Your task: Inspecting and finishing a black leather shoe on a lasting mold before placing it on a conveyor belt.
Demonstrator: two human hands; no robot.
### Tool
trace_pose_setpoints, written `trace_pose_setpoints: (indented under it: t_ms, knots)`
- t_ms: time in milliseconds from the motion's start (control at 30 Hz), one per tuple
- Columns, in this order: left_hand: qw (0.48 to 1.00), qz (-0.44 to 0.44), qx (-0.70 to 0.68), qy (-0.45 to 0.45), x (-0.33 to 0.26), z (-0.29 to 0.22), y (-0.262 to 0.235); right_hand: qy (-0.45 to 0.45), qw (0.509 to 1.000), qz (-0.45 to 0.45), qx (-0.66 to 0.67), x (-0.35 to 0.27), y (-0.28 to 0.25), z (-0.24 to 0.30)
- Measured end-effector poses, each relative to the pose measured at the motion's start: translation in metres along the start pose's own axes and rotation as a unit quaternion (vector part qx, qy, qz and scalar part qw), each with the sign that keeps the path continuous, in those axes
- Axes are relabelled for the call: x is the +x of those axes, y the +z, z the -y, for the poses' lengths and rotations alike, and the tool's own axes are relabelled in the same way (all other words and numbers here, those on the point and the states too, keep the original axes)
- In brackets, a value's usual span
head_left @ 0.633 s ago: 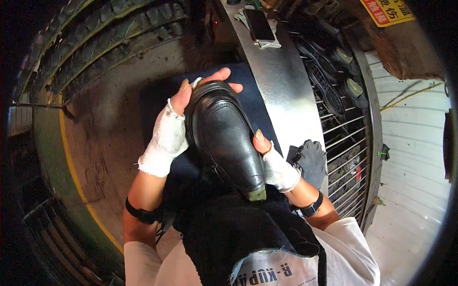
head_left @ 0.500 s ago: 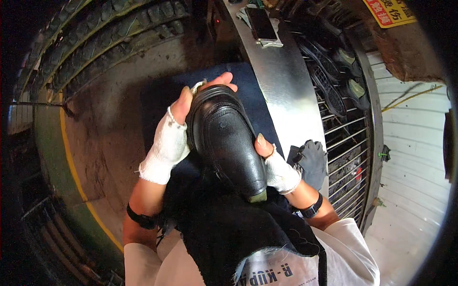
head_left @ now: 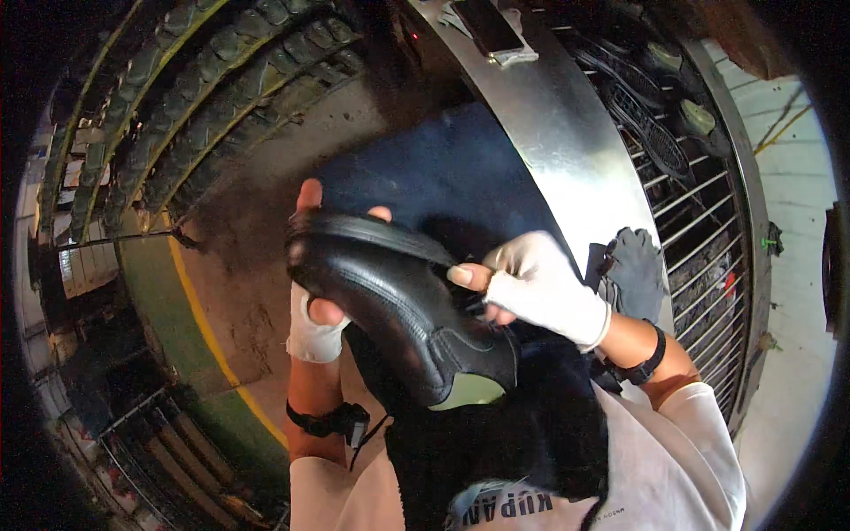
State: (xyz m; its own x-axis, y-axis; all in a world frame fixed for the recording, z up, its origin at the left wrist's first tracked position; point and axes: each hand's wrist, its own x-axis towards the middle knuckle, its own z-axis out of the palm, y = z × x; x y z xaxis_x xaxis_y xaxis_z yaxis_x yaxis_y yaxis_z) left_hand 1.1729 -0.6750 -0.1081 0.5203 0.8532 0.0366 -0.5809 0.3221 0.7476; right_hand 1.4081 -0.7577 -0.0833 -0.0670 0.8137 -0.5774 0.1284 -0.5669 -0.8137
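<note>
A black leather shoe lies tilted on its side in front of me, a pale green last showing at its opening. My left hand, in a white fingerless glove, is closed round the toe end, its thumb on the upper and fingertips showing past the far edge. My right hand, gloved alike, is closed at the far side of the shoe, its thumb by the black sole edge. The shoe hides part of the right fingers, so I cannot tell exactly what they pinch.
A metal bench runs along the right, with a phone on a cloth and grey gloves. Beyond it, black soles and lasted shoes rest on a barred rack. Shelves of shoes stand at far left.
The shoe has rolled from upper-up onto its side, its toe swinging left. My left hand has moved lower on the toe; my right hand has shifted to the sole edge. The view has turned.
</note>
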Motion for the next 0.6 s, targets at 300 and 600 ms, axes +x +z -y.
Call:
trace_pose_setpoints:
  t_ms: [300, 600]
  knots:
    - [0.977, 0.186, -0.085, 0.066, 0.004, 0.049, -0.036, -0.284, 0.954, 0.095, -0.007, 0.006, -0.009, -0.012]
    - [0.978, -0.003, -0.113, -0.173, 0.028, 0.023, 0.057, -0.315, 0.939, 0.079, -0.113, -0.008, -0.041, -0.019]
